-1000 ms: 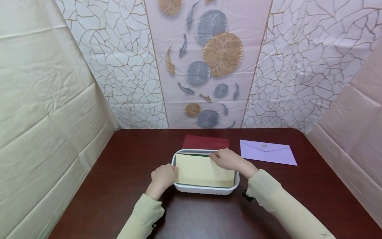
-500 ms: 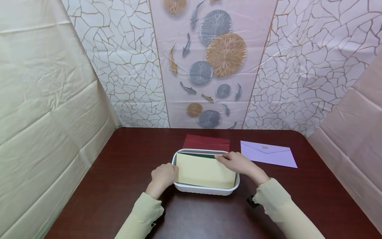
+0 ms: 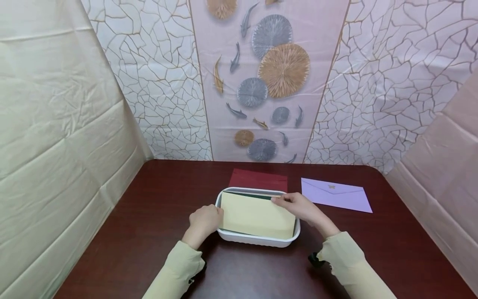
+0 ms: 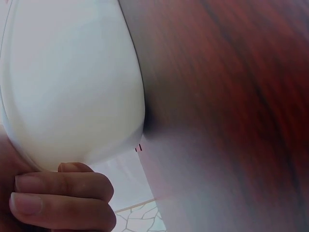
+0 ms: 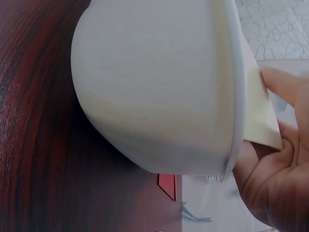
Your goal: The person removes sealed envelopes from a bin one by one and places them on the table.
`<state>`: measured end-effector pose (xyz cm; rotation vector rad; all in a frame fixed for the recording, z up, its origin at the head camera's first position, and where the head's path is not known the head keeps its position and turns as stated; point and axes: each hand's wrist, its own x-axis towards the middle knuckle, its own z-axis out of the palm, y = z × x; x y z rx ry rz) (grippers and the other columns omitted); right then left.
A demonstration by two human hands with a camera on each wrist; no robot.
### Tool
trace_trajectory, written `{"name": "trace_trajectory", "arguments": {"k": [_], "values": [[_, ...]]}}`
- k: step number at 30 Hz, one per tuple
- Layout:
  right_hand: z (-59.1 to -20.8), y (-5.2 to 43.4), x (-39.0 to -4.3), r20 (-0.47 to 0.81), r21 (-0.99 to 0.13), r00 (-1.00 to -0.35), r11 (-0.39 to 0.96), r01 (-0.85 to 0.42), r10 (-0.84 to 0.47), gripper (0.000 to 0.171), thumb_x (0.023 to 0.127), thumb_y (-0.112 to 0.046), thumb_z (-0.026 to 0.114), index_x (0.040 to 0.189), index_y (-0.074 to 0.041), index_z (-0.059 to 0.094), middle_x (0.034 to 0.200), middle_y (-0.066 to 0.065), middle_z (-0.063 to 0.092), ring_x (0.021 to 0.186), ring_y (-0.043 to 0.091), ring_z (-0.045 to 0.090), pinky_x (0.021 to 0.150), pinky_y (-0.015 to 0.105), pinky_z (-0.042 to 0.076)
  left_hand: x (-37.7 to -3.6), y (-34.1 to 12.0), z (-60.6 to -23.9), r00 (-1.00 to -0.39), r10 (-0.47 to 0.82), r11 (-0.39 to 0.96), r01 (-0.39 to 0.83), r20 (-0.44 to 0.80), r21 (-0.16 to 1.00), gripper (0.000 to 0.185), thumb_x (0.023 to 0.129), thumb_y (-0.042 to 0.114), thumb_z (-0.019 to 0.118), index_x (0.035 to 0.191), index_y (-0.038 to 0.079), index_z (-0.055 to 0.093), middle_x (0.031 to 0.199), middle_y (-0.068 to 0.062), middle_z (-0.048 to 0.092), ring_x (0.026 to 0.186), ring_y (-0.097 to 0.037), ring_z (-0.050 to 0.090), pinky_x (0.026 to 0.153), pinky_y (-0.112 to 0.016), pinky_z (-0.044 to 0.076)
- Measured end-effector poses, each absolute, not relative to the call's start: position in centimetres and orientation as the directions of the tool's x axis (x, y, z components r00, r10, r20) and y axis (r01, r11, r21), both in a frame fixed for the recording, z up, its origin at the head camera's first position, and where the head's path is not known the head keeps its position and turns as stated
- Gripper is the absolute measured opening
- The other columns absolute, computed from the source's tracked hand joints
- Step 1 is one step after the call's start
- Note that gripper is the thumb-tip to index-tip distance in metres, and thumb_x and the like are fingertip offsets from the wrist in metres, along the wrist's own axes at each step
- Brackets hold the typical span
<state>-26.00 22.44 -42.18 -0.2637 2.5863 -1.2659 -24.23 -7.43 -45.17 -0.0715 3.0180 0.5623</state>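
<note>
- Head view: a white tray (image 3: 257,241) sits at lower centre of the frame on a dark red table (image 3: 149,216), with a yellow envelope (image 3: 257,215) lying in it over a dark green one (image 3: 246,193).
- The left hand (image 3: 203,222) grips the tray's left end, fingers curled against its wall.
- The right hand (image 3: 298,206) pinches the yellow envelope's upper right corner.
- Just above the tray lies a red envelope (image 3: 258,180); right of it, a lilac envelope (image 3: 336,195).

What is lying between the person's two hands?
In the head view, a cream envelope lying in a white tray spans between the left hand and the right hand.
</note>
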Motion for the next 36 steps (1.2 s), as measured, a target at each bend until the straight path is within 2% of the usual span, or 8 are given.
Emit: {"name": "trace_trajectory", "arguments": {"k": [4,8,11,17,20,29,36], "values": [[-42.4,22.9,-25.9,-0.154,-0.825,-0.939,0.563,-0.048,-0.306,0.034,0.093,-0.041,0.071,0.087,-0.007,0.069,0.069,-0.001,0.044,0.074,0.016,0.042,0.066,0.031,0.035,-24.1,-7.4,-45.2,-0.997,-0.036,0.933,-0.059,-0.071,0.356,0.042,0.097,0.031,0.043,0.064,0.012,0.059,0.078,-0.014,0.066,0.07,-0.03,0.063,0.062,-0.052,0.049],[-42.4,23.4,-25.6,-0.185,-0.877,-0.935,0.48,0.018,-0.302,0.028,0.091,-0.032,0.076,0.096,-0.005,0.072,0.079,0.0,0.061,0.08,0.016,0.053,0.071,0.031,0.043,-24.1,-7.3,-45.2,-0.998,-0.032,0.931,-0.051,-0.058,0.362,0.042,0.097,0.031,0.043,0.063,0.011,0.058,0.076,-0.013,0.064,0.069,-0.03,0.062,0.061,-0.052,0.049],[-42.5,23.8,-25.4,-0.207,-0.897,-0.931,0.439,0.058,-0.3,0.026,0.089,-0.026,0.077,0.101,-0.003,0.072,0.087,0.002,0.067,0.084,0.016,0.058,0.076,0.032,0.047,-24.0,-7.3,-45.1,-0.998,-0.027,0.93,-0.047,-0.059,0.366,0.043,0.098,0.031,0.043,0.062,0.012,0.058,0.075,-0.013,0.063,0.069,-0.029,0.062,0.061,-0.052,0.049],[-42.8,23.4,-25.0,-0.187,-0.862,-0.926,0.507,-0.006,-0.328,0.035,0.085,-0.026,0.081,0.112,-0.005,0.073,0.099,0.003,0.071,0.102,0.02,0.058,0.094,0.04,0.043,-24.0,-7.4,-45.2,-0.997,-0.036,0.929,-0.06,-0.07,0.366,0.043,0.098,0.032,0.043,0.064,0.012,0.058,0.079,-0.013,0.065,0.072,-0.029,0.062,0.063,-0.052,0.049],[-42.8,23.1,-24.9,-0.181,-0.848,-0.929,0.53,-0.018,-0.323,0.041,0.084,-0.026,0.082,0.117,-0.004,0.071,0.102,0.003,0.072,0.106,0.022,0.057,0.098,0.044,0.042,-24.0,-7.5,-45.2,-0.997,-0.037,0.927,-0.06,-0.069,0.37,0.043,0.098,0.032,0.042,0.064,0.012,0.058,0.078,-0.013,0.065,0.071,-0.029,0.062,0.063,-0.052,0.049],[-43.1,23.0,-24.5,-0.164,-0.855,-0.957,0.518,0.017,-0.24,0.051,0.081,-0.024,0.084,0.122,0.0,0.066,0.097,0.005,0.069,0.096,0.022,0.059,0.09,0.039,0.045,-23.9,-7.4,-45.3,-0.998,-0.034,0.925,-0.054,-0.059,0.376,0.042,0.098,0.032,0.043,0.065,0.011,0.059,0.078,-0.014,0.065,0.072,-0.031,0.063,0.063,-0.053,0.049],[-43.4,22.8,-24.1,-0.153,-0.895,-0.976,0.44,0.071,-0.153,0.049,0.081,-0.026,0.084,0.118,0.001,0.067,0.091,0.004,0.07,0.085,0.018,0.061,0.082,0.032,0.046,-24.1,-7.5,-45.4,-0.997,-0.035,0.924,-0.056,-0.063,0.377,0.042,0.099,0.032,0.042,0.067,0.011,0.06,0.08,-0.013,0.065,0.073,-0.03,0.063,0.063,-0.053,0.049]]}}
